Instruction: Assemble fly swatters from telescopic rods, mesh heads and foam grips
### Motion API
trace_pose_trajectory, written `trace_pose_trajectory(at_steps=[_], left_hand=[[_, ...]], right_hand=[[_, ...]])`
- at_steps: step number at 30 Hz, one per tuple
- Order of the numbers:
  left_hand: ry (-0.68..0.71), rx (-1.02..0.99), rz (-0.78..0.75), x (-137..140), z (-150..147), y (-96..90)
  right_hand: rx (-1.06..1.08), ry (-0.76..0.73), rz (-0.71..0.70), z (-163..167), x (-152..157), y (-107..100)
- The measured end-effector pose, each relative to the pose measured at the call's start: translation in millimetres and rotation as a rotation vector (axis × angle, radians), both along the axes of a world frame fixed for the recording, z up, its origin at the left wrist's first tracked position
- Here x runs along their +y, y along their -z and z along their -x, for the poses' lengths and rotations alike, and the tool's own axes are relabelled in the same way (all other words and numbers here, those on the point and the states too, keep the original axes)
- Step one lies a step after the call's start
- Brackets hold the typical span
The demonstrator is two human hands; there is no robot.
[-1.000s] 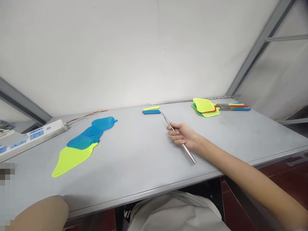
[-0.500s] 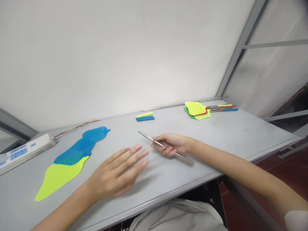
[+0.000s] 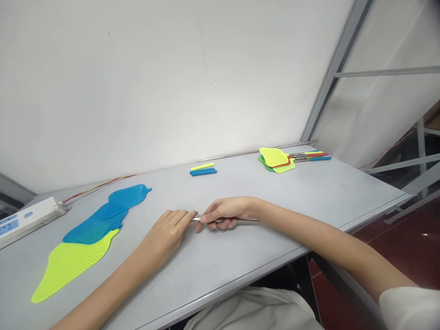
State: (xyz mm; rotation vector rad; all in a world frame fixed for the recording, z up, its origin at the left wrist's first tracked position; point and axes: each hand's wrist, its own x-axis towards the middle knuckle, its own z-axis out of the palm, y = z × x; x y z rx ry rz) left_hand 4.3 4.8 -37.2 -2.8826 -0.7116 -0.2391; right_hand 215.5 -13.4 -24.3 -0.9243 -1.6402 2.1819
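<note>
A thin metal rod (image 3: 247, 221) lies level between my two hands, just above the grey table. My right hand (image 3: 223, 214) is closed around its middle, with the rod's right end sticking out under the wrist. At the rod's left end, my left hand (image 3: 173, 227) is closed over the tip, so that end is hidden. To the left lie two overlapping blue fly swatter heads (image 3: 129, 200) and a yellow-green fly swatter head (image 3: 74, 263). Beyond my hands rest a yellow handle tube (image 3: 202, 167) and blue handle tubes (image 3: 203, 172).
Several assembled fly swatters (image 3: 277, 158) are stacked at the back right. Long metal rods (image 3: 233, 154) lie along the wall. A white power strip (image 3: 30, 220) with a coloured wire sits at the left. The table's front edge (image 3: 220, 288) runs close to my body.
My left hand has moved from open beside the rod to closed on its left end. The rod has swung from slanted to nearly level. The view has shifted slightly.
</note>
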Motion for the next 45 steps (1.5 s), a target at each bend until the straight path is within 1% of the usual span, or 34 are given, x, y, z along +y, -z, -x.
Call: trace_pose_trajectory(at_steps=[2, 7, 11, 15, 20, 26, 32, 35, 38, 45], left_hand=[[-0.036, 0.018, 0.021, -3, -4, 0.4], [-0.074, 0.053, 0.087, -8, -10, 0.4], [-0.094, 0.08, 0.126, -10, -12, -0.7], [-0.138, 0.078, 0.132, -13, -16, -4.8], [-0.158, 0.089, 0.136, -20, -19, -8.2], [-0.184, 0.123, 0.061, -27, -18, -4.3], [-0.193, 0.159, -0.008, -33, -19, -4.2], [-0.2, 0.167, -0.02, -35, -20, -5.4], [-0.204, 0.166, -0.012, -36, -21, -5.9], [-0.219, 0.159, 0.058, -43, -26, -6.4]], right_hand=[[0.027, -0.003, 0.014, -3, 0, 3], [-0.007, -0.011, -0.031, -6, -3, 5], [-0.096, -0.01, -0.077, -11, -3, 4], [-0.204, -0.017, -0.11, -19, 1, 1], [-0.296, -0.04, -0.147, -26, 4, -1], [-0.224, -0.069, -0.114, -22, -2, 1], [-0.168, -0.066, 0.032, -17, -9, 3], [-0.143, -0.07, 0.076, -17, -9, 5], [-0.146, -0.064, 0.065, -17, -9, 7], [-0.209, 0.01, -0.024, -15, -13, 6]])
